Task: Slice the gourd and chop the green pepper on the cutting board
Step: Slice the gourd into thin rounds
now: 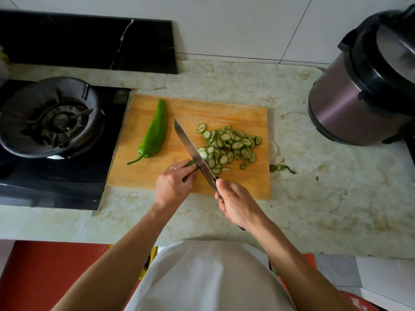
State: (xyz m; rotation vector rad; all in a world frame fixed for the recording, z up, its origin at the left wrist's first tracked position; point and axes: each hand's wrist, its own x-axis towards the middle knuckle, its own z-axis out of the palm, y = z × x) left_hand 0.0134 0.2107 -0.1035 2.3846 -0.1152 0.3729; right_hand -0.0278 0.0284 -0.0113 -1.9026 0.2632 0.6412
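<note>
1. Right hand (235, 204) wrapped round knife (193, 151) handle, blade down against gourd stub (190, 164).
2. Left hand (174, 184) pinching stub on cutting board (242, 113).
3. Gourd slices (226, 147) piled right of blade.
4. Green pepper (153, 133) whole, left on board.

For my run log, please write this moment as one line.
step: slicing gourd | left hand: holds gourd | right hand: grips knife | slices: piled on board | pepper: whole

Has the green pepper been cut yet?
No, the green pepper lies whole, stem on, at the cutting board's left side, apart from the knife.
</note>
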